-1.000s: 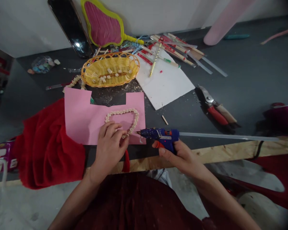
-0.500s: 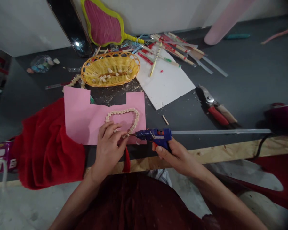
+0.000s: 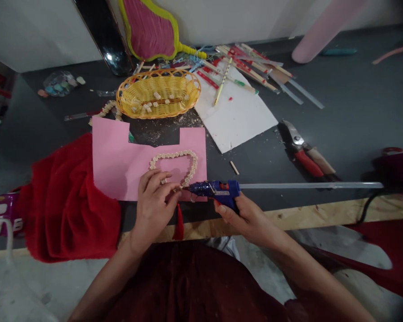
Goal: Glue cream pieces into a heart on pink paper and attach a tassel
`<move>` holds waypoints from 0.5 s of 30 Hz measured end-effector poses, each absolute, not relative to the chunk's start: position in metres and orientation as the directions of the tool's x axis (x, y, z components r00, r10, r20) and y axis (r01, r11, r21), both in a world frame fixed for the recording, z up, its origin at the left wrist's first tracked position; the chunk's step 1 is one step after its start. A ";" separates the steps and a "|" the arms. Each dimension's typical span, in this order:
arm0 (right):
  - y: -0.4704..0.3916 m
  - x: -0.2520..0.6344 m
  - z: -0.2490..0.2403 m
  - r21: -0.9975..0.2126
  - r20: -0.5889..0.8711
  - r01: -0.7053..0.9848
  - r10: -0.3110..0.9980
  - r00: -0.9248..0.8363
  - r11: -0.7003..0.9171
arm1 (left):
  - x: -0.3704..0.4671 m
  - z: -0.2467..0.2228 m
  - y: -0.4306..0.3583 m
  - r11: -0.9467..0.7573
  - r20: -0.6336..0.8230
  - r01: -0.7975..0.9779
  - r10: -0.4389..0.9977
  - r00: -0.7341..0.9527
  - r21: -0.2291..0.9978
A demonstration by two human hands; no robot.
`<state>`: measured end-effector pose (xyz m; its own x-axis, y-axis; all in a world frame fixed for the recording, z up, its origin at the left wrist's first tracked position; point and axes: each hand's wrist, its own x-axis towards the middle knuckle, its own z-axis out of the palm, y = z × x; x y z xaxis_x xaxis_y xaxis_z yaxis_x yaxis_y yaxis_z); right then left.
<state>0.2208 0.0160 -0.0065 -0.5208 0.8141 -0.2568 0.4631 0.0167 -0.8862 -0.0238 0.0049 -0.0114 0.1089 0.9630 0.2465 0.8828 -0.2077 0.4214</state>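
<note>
My right hand (image 3: 243, 217) is wrapped around the handle of a dark blue glue gun (image 3: 211, 188). From its back end a long clear glue stick (image 3: 309, 185) sticks out to the right. The gun's nozzle points left and meets the pinched fingertips of my left hand (image 3: 157, 190). Those fingertips hold the lower end of a beaded string (image 3: 193, 167) of small pale pieces, which loops over a pink sheet (image 3: 114, 156). A red tassel (image 3: 178, 223) hangs just below the fingers. What exactly lies under the nozzle is partly hidden by the fingers.
Beyond the sheet stands a yellow wicker basket (image 3: 121, 100) with several pale pieces. White paper (image 3: 248, 120), packaged sticks (image 3: 255, 67) and pruning shears (image 3: 309, 158) lie to the right. Red cloth (image 3: 70, 205) is at left, a phone (image 3: 104, 40) leans behind.
The view has shifted slightly, so the things on the table appear a little farther right. Both hands keep their hold, with the nozzle still at the left fingertips.
</note>
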 end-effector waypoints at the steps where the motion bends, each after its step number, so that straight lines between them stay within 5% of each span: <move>1: 0.016 0.221 -0.006 -0.884 -0.261 0.468 0.815 -0.517 0.014 | -0.024 -0.011 0.005 -0.203 0.247 0.881 0.964 0.102 0.428; 15: 0.015 0.223 -0.010 -0.839 -0.257 0.540 0.824 -0.504 0.068 | -0.025 -0.012 0.004 -0.190 0.250 0.833 0.966 0.064 0.520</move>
<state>0.2235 0.0148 -0.0100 -0.5042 0.8243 -0.2575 0.5397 0.0680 -0.8391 -0.0248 0.0043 -0.0125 0.0641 0.9661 0.2501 0.8326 -0.1900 0.5203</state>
